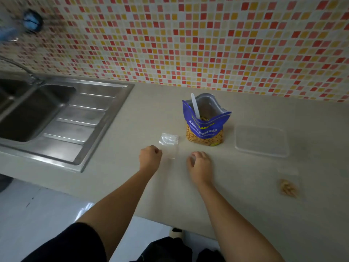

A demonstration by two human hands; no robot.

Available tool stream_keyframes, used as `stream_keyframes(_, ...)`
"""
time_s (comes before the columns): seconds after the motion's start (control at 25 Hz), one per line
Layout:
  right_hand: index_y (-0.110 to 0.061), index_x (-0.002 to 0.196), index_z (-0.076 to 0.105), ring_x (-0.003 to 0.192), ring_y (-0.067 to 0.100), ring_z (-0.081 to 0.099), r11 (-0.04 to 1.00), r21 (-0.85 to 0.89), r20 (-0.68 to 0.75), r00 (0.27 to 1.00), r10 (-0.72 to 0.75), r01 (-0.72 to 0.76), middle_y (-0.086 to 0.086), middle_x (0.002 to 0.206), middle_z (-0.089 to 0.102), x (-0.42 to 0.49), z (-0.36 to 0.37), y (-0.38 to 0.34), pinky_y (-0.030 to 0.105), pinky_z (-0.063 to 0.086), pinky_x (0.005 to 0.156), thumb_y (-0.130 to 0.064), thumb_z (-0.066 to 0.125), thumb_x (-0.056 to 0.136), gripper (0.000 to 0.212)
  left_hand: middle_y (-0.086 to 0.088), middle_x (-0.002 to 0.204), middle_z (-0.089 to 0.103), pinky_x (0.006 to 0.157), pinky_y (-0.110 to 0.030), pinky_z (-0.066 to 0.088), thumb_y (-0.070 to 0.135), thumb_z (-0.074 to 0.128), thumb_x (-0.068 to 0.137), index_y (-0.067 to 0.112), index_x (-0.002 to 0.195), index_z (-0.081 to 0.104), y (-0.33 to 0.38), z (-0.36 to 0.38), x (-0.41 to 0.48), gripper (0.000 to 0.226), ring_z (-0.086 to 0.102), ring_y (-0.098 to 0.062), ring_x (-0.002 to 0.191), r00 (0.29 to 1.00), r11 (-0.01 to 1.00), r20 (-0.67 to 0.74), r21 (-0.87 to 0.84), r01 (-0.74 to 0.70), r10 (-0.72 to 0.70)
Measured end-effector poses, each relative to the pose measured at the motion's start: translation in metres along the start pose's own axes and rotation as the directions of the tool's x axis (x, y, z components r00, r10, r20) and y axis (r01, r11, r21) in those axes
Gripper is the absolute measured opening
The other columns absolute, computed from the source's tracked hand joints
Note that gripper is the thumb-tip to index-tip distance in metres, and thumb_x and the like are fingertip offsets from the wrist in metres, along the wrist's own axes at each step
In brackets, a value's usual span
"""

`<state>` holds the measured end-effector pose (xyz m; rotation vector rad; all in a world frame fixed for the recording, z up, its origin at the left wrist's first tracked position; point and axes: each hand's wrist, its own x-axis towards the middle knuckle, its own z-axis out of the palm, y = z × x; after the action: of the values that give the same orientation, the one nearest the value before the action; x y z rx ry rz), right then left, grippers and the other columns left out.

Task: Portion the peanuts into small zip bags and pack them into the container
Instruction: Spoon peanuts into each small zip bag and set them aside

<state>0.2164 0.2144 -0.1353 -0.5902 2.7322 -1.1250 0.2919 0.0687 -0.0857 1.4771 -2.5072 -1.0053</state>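
Found empty zip bag (169,146) flat on counter (132,176) between hands. Left hand (150,157) curled, pinched its left edge. Right hand (199,163) sat just beside right edge, fingers loosely curled, gripped nothing visible. Noted peanut pouch (204,127) with spoon (195,105) just beyond; container (261,141) to right, filled zip bag (288,187) farther right.

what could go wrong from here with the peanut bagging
1. The salted peanuts bag stands open with a white spoon leaning inside; a knock from a reaching hand could tip it and spill nuts across the counter.
2. The empty zip bag that the left hand seems to pinch is clear and hard to see on the pale surface, so it may be fumbled, or nuts may miss its mouth.
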Motion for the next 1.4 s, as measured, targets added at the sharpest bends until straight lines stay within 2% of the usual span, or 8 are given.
stream_keyframes(0.2, -0.001, 0.113, 0.064, 0.112, 0.030, 0.061, 0.964, -0.237, 0.071, 0.992, -0.109, 0.122, 0.015, 0.123, 0.062, -0.012, 0.025, 0.004, 0.042, 0.051, 0.091, -0.043, 0.039, 0.084, 0.057, -0.018, 0.110, 0.060, 0.089, -0.037, 0.042, 0.028, 0.056, 0.089, 0.000, 0.112, 0.056, -0.019, 0.001, 0.037, 0.037, 0.055, -0.034, 0.105, 0.998, 0.997, -0.036, 0.057, -0.046, 0.048)
stream_keyframes(0.4, -0.006, 0.124, 0.058, 0.124, 0.024, 0.053, 0.926, -0.360, 0.100, 0.992, -0.080, 0.111, 0.012, 0.134, 0.055, -0.018, 0.029, 0.008, 0.037, 0.036, 0.104, -0.046, 0.035, 0.087, 0.060, -0.015, 0.109, 0.064, 0.083, -0.031, 0.045, 0.022, 0.056, 0.085, 0.003, 0.110, 0.058, -0.016, 0.011, 0.055, 0.031, 0.057, -0.031, 0.104, 0.999, 0.999, 0.031, -0.028, -0.021, 0.022)
stream_keyframes(0.64, -0.006, 0.133, 0.050, 0.130, 0.023, 0.046, 0.889, -0.448, 0.135, 0.990, -0.038, 0.095, 0.010, 0.141, 0.048, -0.018, 0.030, 0.005, 0.034, 0.020, 0.106, -0.051, 0.028, 0.088, 0.067, -0.007, 0.098, 0.066, 0.075, -0.028, 0.048, 0.014, 0.056, 0.084, 0.012, 0.104, 0.061, -0.017, 0.009, 0.065, 0.021, 0.061, -0.025, 0.092, 0.992, 0.995, 0.124, -0.098, -0.001, 0.013)
stream_keyframes(0.8, -0.006, 0.134, 0.048, 0.132, 0.023, 0.044, 0.880, -0.466, 0.139, 0.990, -0.029, 0.091, 0.010, 0.142, 0.047, -0.018, 0.030, 0.005, 0.034, 0.018, 0.108, -0.054, 0.018, 0.092, 0.071, -0.005, 0.104, 0.060, 0.082, -0.033, 0.049, 0.024, 0.056, 0.084, 0.013, 0.105, 0.058, -0.017, 0.009, 0.065, 0.024, 0.059, -0.025, 0.097, 0.993, 0.998, 0.102, -0.052, -0.047, 0.052)
stream_keyframes(0.96, -0.006, 0.133, 0.049, 0.130, 0.023, 0.046, 0.875, -0.475, 0.117, 0.992, -0.048, 0.098, 0.010, 0.140, 0.049, -0.018, 0.032, 0.006, 0.034, 0.019, 0.107, -0.051, 0.029, 0.088, 0.067, -0.005, 0.109, 0.054, 0.089, -0.037, 0.049, 0.033, 0.064, 0.077, 0.014, 0.098, 0.058, -0.012, 0.014, 0.068, 0.029, 0.057, -0.026, 0.099, 0.992, 1.000, 0.127, 0.020, -0.016, 0.013)
stream_keyframes(1.08, -0.006, 0.133, 0.049, 0.130, 0.023, 0.046, 0.873, -0.476, 0.105, 0.993, -0.060, 0.103, 0.010, 0.141, 0.049, -0.018, 0.032, 0.007, 0.034, 0.020, 0.106, -0.051, 0.029, 0.088, 0.067, -0.014, 0.102, 0.062, 0.073, -0.035, 0.050, 0.033, 0.064, 0.074, 0.009, 0.084, 0.062, -0.010, 0.016, 0.071, 0.026, 0.061, -0.032, 0.093, 0.989, 0.998, 0.148, 0.067, -0.008, -0.002)
stream_keyframes(1.16, -0.006, 0.134, 0.048, 0.131, 0.023, 0.045, 0.872, -0.478, 0.091, 0.993, -0.076, 0.111, 0.010, 0.141, 0.048, -0.018, 0.033, 0.009, 0.033, 0.018, 0.107, -0.051, 0.029, 0.088, 0.067, -0.009, 0.089, 0.062, 0.064, -0.028, 0.043, 0.031, 0.066, 0.075, 0.015, 0.072, 0.057, -0.010, 0.012, 0.072, 0.018, 0.060, -0.027, 0.084, 0.987, 1.000, 0.158, 0.029, 0.005, -0.009)
stream_keyframes(1.4, -0.006, 0.137, 0.043, 0.135, 0.022, 0.039, 0.870, -0.473, 0.082, 0.990, -0.113, 0.138, 0.009, 0.145, 0.042, -0.017, 0.036, 0.014, 0.032, 0.014, 0.111, -0.053, 0.025, 0.088, 0.070, 0.003, 0.070, 0.053, 0.052, -0.020, 0.041, 0.011, 0.064, 0.078, 0.018, 0.065, 0.052, -0.016, -0.012, 0.077, 0.019, 0.050, -0.017, 0.066, 0.968, 0.944, 0.249, -0.309, 0.113, -0.035)
